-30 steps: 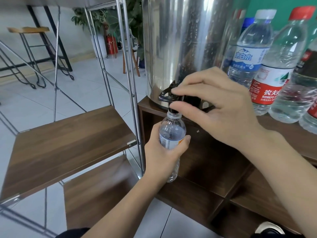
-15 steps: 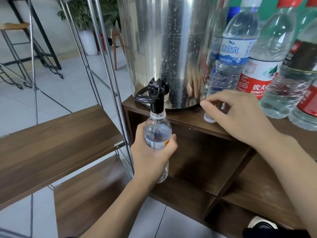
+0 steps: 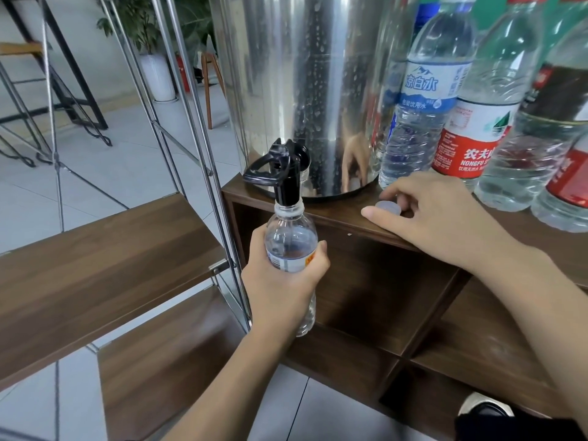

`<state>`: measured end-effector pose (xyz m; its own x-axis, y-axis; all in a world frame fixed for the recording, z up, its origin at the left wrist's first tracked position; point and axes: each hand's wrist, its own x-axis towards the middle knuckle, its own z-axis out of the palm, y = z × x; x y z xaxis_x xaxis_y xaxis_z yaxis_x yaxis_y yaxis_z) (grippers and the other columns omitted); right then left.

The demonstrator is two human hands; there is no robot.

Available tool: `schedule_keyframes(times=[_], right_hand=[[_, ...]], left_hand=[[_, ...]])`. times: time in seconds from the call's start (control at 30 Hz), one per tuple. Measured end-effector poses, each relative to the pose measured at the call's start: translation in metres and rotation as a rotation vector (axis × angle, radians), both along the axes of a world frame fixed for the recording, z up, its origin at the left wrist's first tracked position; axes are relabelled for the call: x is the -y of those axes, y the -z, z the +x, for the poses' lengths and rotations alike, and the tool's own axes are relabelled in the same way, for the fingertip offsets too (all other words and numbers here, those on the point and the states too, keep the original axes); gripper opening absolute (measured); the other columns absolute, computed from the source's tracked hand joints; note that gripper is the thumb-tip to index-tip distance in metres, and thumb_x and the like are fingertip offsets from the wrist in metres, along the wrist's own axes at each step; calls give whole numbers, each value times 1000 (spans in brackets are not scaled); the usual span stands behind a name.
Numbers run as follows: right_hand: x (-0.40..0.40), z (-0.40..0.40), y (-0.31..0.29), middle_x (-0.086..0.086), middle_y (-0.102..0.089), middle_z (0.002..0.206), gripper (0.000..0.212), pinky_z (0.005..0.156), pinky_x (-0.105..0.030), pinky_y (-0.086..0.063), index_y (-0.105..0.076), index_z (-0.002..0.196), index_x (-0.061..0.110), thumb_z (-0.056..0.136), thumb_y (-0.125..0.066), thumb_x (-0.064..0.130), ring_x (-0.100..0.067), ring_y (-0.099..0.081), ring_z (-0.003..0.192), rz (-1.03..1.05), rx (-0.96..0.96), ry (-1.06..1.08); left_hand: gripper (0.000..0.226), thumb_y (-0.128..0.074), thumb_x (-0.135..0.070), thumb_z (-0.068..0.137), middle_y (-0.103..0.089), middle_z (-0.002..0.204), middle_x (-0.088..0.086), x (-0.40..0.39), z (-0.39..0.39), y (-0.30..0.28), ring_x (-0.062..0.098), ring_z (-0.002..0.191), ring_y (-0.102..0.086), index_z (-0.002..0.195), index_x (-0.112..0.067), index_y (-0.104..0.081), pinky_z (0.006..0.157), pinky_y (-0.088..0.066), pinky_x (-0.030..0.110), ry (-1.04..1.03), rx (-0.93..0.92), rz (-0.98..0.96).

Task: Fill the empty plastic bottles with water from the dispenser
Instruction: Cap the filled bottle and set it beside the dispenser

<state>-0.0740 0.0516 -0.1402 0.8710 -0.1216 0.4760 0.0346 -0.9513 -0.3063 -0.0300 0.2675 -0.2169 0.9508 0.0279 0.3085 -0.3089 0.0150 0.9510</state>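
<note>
L hand [image 3: 283, 278] is holding the small bottle [image 3: 291, 240] upright, mouth at the tap [image 3: 284, 183]. R hand [image 3: 445, 218] fingers are pinching its cap [image 3: 387, 207] on desk [image 3: 334, 214], just right of bottle.

Blue-labelled bottle [image 3: 428, 100]: white characters 凉白水 beneath a mountain emblem; smaller line below reads 包装饮用水. Red-and-white-labelled bottle [image 3: 474, 135]: 农夫山 partly visible, with "NONGFU S…" in Latin capitals, cut off at the edge; finer print illegible. Labels on the hand-held bottle [image 3: 291, 249] and rightmost bottles [image 3: 560, 122] cannot be read.
</note>
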Motion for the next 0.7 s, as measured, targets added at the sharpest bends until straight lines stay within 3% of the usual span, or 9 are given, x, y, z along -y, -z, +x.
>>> schedule_keyframes(times=[0.43,0.7], right_hand=[[-1,2,2,12,-54,84,57,74,-37,-48,-68,98,26,86,-45,77,-4,-51,79,-16,-19,-35],[-4,1,0,13,-53,90,56,76,-41,-52,-68,105,28,86,-47,77,-5,-52,82,7,-58,-15]], left_hand=[[54,-86,-39,69,-73,99,-10,-1,-1,-1,6,93,-71,116,-23,-65,87,-56,26,-8,8,12],[52,-89,-35,71,-73,99,-9,-3,-1,-2,7,93,-71,116,-21,-65,84,-56,21,7,27,11]])
